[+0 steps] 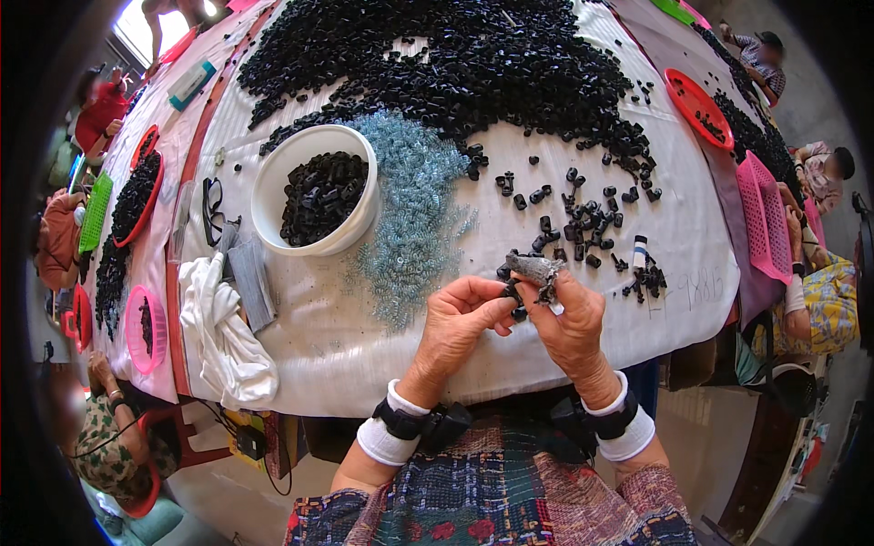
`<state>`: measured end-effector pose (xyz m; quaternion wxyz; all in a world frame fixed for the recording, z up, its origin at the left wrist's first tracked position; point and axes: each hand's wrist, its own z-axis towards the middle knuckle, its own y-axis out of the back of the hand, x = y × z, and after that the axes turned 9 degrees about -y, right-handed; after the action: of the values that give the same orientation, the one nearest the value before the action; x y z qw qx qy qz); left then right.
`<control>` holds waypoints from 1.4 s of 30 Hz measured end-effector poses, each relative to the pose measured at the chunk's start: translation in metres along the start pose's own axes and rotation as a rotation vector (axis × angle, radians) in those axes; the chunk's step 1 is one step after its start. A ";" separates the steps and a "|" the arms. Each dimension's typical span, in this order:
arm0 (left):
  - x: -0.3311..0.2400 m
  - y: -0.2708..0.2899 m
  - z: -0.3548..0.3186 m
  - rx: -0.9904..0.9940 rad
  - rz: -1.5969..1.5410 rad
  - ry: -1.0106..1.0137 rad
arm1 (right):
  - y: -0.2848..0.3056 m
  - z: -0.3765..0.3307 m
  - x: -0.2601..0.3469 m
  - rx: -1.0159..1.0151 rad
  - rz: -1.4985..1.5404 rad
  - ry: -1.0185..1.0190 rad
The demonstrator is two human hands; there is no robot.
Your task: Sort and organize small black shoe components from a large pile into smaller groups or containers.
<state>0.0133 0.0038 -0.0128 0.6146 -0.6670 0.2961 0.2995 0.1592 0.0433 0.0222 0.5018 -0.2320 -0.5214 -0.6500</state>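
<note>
My left hand [462, 328] pinches a small black plastic part [516, 293] between thumb and fingertips, just over the table's near edge. Close against it, my right hand [574, 323] is closed, its fingertips meeting the left ones. A grey, cloth-like piece [537, 269] covers the right fingertips; I cannot tell whether it wraps a finger or is held, and it hides what is under it. Scattered black parts [590, 223] lie just beyond my hands. Left of them spreads a heap of pale blue, clear small springs [405, 191].
A white tub [264, 205] of black parts stands left of the springs. A large black heap [428, 73] covers the far table. Nearby are glasses [212, 211], a white cloth [218, 332], a grey cloth [250, 284] and a small white-and-dark tube [640, 251]. People sit along both sides with coloured baskets [765, 218].
</note>
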 end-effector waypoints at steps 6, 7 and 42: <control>0.001 0.001 0.000 0.011 0.023 -0.001 | 0.002 0.000 0.000 0.007 -0.019 0.009; 0.001 0.000 0.000 0.009 0.024 0.003 | 0.003 0.000 0.000 0.007 -0.019 0.008; -0.003 -0.002 -0.002 0.022 0.126 0.036 | 0.009 -0.002 0.008 0.089 -0.168 0.141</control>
<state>0.0134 0.0022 -0.0094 0.5964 -0.6454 0.3521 0.3221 0.1651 0.0385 0.0318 0.4909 -0.1184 -0.5308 -0.6806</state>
